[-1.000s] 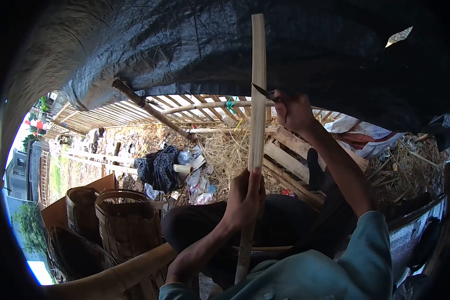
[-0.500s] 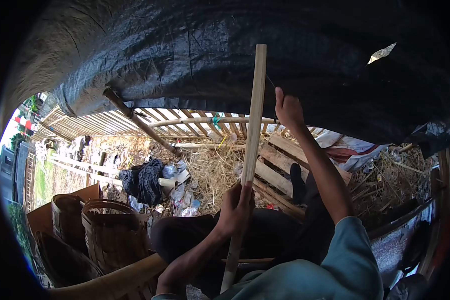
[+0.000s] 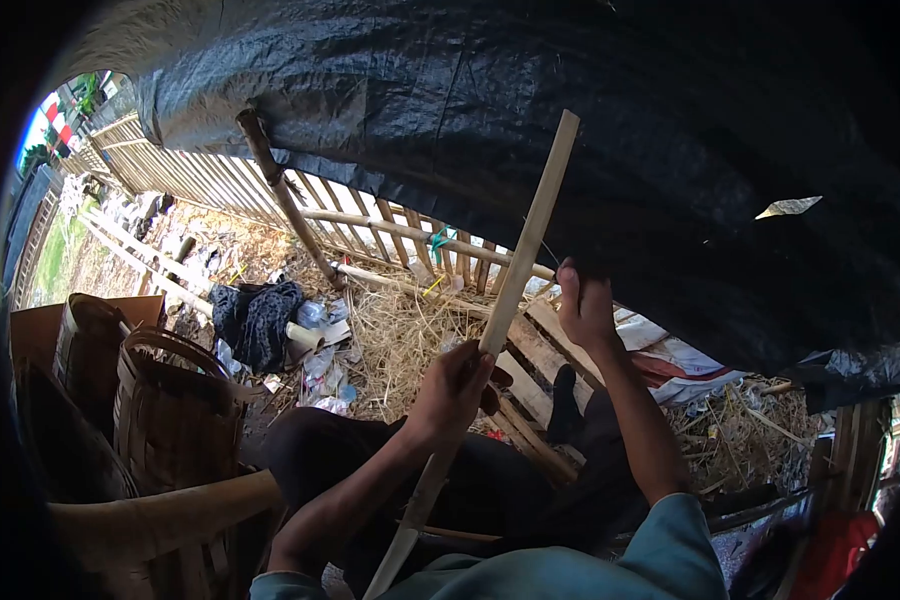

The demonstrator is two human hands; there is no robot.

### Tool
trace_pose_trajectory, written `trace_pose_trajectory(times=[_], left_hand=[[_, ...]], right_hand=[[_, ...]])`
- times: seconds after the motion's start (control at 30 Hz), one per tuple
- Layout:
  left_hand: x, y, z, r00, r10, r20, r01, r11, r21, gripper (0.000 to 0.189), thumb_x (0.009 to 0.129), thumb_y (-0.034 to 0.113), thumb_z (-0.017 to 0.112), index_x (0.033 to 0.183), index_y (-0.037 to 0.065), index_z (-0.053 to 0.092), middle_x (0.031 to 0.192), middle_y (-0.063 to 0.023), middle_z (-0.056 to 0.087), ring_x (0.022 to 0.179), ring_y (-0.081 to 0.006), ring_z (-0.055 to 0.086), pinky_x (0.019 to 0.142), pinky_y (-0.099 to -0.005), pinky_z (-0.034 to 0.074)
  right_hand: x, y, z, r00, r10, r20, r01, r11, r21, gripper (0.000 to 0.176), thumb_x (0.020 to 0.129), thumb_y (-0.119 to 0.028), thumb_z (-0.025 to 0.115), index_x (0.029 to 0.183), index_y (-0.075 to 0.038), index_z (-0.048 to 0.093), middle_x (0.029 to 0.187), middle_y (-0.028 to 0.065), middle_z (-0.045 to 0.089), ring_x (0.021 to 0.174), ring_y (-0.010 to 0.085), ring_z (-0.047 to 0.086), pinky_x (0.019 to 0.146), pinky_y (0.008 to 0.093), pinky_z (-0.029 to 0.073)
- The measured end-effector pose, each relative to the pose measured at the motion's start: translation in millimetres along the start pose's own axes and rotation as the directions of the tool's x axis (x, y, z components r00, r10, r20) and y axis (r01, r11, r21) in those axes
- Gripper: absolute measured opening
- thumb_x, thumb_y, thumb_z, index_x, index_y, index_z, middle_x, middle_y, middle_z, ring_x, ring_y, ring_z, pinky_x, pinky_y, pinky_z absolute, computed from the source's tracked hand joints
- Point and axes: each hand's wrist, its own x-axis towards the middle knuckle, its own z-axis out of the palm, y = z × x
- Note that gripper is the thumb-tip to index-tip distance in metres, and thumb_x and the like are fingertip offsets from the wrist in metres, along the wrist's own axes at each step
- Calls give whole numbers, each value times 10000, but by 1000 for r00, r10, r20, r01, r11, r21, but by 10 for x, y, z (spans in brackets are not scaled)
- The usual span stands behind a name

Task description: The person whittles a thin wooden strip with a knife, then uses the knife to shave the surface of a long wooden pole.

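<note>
Strip point(image 3: 533, 235) tilted further; left hand point(image 3: 455, 392) clamped on it, right hand point(image 3: 588, 308) on knife point(image 3: 549, 251) (ground point(image 3: 395, 325) straw-littered).

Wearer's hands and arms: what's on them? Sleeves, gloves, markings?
Left hand and right hand are ungloved, five-fingered human hands, with slim forearms bare up to the sleeves. No watch or bracelet shows; finger detail is partly lost in shadow. Left sleeve and right sleeve are plain blue-green cloth, with no markings visible.

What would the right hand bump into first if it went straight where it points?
The right hand would probably meet the stick; depth is unclear, so it might reach the tarp instead.
</note>
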Motion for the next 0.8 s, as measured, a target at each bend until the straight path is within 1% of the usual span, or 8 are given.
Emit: trace_pose_trajectory(times=[0.17,0.3,0.4,0.43,0.53,0.63,0.73,0.8], left_hand=[[63,57,-76,995,-69,66,82,968,-236,193,954,190,491,947,-3,509,638,13,509,496,-51,452,445,-212,366],[114,90,-155,991,-115,67,128,955,-266,197,955,206,482,937,14,519,626,44,447,495,-29,404,416,-197,322],[169,-9,-269,958,-218,184,273,890,-365,227,970,237,441,934,31,528,624,51,430,490,-21,396,405,-194,299],[164,-15,-255,962,-223,156,263,910,-321,273,981,264,408,901,39,540,611,56,422,483,-21,392,406,-199,276],[128,-22,-197,994,-96,42,101,987,-121,189,945,175,392,887,62,532,636,43,421,481,-46,385,401,-221,303],[171,-145,-139,971,227,-77,-188,919,348,173,932,135,417,909,23,547,699,-14,507,574,-97,489,468,-273,399],[195,-207,-110,951,276,-138,-236,939,250,236,951,137,401,874,-7,571,591,-150,538,496,-216,537,471,-356,403],[224,-269,-144,865,494,-83,-417,802,428,244,952,148,403,864,-4,574,590,-154,540,500,-235,548,473,-360,408]], right_hand=[[-101,-344,-21,944,-145,297,160,987,-27,127,824,-179,548,749,-77,548,561,94,563,478,302,565,507,419,460],[-154,-449,24,895,-196,401,215,977,-2,137,798,-199,592,755,-75,553,554,108,567,472,274,575,476,384,461],[-249,-445,169,906,-277,320,273,960,57,173,806,-184,527,705,-46,500,517,128,495,453,311,526,471,398,419],[-222,-514,132,879,-291,378,282,956,81,174,816,-194,530,726,-47,508,547,129,521,468,313,542,479,393,441],[-317,-486,322,878,-361,314,357,931,74,229,824,-282,601,819,-56,566,532,92,554,438,258,562,431,361,446],[-361,-521,409,885,-381,268,384,922,43,274,867,-345,551,817,-76,565,536,72,552,429,238,556,420,347,444],[-385,-530,436,889,-381,254,397,918,-12,297,873,-378,539,797,-92,562,534,53,551,421,222,554,408,338,436],[-402,-507,467,893,-381,238,400,916,-36,302,874,-384,535,794,-93,564,524,51,545,418,218,552,409,340,438]])
